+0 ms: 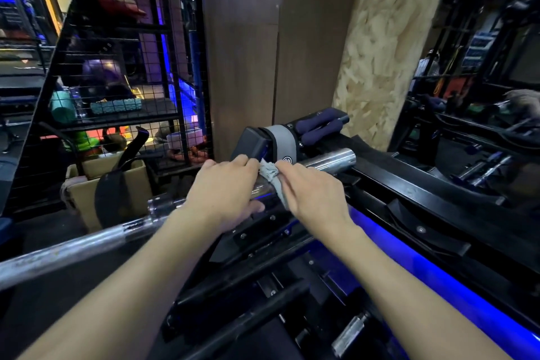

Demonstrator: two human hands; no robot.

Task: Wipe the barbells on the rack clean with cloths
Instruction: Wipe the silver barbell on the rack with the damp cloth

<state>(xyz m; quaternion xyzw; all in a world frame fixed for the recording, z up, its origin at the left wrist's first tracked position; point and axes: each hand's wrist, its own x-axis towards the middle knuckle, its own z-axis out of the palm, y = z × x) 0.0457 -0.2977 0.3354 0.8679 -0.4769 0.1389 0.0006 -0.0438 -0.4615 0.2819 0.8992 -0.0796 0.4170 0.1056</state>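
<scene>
A chrome barbell (73, 248) lies across the black rack (409, 184), its thick sleeve end (330, 161) pointing to the upper right. My left hand (225, 193) grips the sleeve from above, thumb underneath. My right hand (312, 193) holds a small grey cloth (270, 174) wrapped over the sleeve, just right of my left hand. The cloth shows between the two hands, partly hidden by fingers.
A black and grey padded block (263, 140) and dark blue dumbbells (318, 124) sit behind the sleeve. A wire-mesh shelf (117, 82) with gym gear stands left, a cardboard box (87, 184) below it. More bars (482, 169) lie at right. Blue light strip (438, 278) runs along the rack.
</scene>
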